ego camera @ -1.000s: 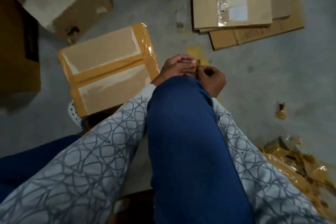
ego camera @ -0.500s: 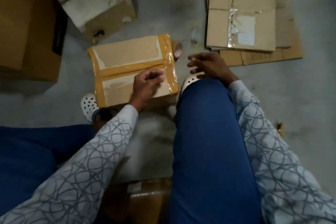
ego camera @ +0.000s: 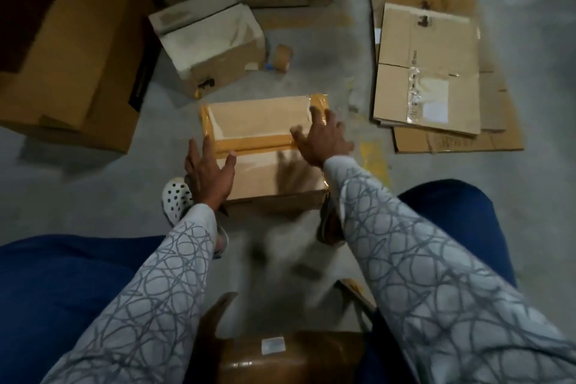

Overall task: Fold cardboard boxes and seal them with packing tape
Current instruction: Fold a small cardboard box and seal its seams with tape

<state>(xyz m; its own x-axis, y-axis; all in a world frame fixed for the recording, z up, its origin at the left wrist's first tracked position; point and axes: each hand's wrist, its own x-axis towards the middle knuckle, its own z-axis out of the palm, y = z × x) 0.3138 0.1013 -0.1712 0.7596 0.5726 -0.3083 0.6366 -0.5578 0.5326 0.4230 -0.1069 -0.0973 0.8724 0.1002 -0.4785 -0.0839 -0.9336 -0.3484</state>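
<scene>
Taped cardboard box sits on the concrete floor directly in front of the seated person, between the knees. It is closed, with tan packing tape along the centre seam and around the left and right edges.

Left hand: at the box's near-left corner, fingers straight and spread, thumb out over the top face, gripping nothing. Contact with the box: can't tell.

Right hand: over the right part of the top face, fingers splayed wide, holding nothing. Blurred shadow underneath; contact can't tell.

Tape roll is on the floor beyond the box, well apart from both hands, just beside a small open box. Flattened cardboard stack is to the right. Large brown carton is to the left. White perforated clog sits just beside the left wrist. Brown taped package with a white label lies at the bottom edge.
</scene>
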